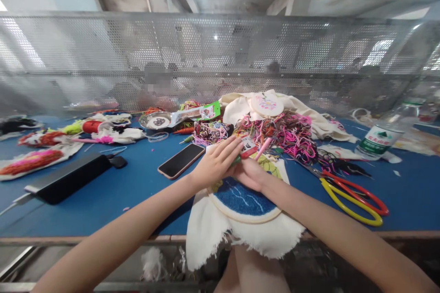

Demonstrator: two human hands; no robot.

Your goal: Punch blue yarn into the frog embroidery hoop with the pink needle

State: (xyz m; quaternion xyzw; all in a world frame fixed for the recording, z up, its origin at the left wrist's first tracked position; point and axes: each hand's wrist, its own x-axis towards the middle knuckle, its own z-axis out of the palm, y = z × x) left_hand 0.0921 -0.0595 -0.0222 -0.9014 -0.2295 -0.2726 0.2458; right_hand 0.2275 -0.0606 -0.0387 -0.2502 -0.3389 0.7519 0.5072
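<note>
An embroidery hoop (245, 214) with blue tufted stitching on white frayed cloth (213, 229) lies at the near edge of the blue table. My left hand (216, 162) rests over its far side with fingers stretched flat and pressed together, lying across my right hand. My right hand (250, 174) sits on the hoop, closed around a slim tool with a pink handle (264, 147) and a green part just showing between the hands. A small red and white card (248, 147) lies just beyond my fingertips.
A smartphone (181, 160) lies left of the hoop, a black power bank (70, 177) further left. Tangled pink thread (292, 135), scissors with red and yellow handles (354, 197), a plastic bottle (385, 135), finished tufted pieces (34, 160) and a perforated metal screen (220, 55) surround the work.
</note>
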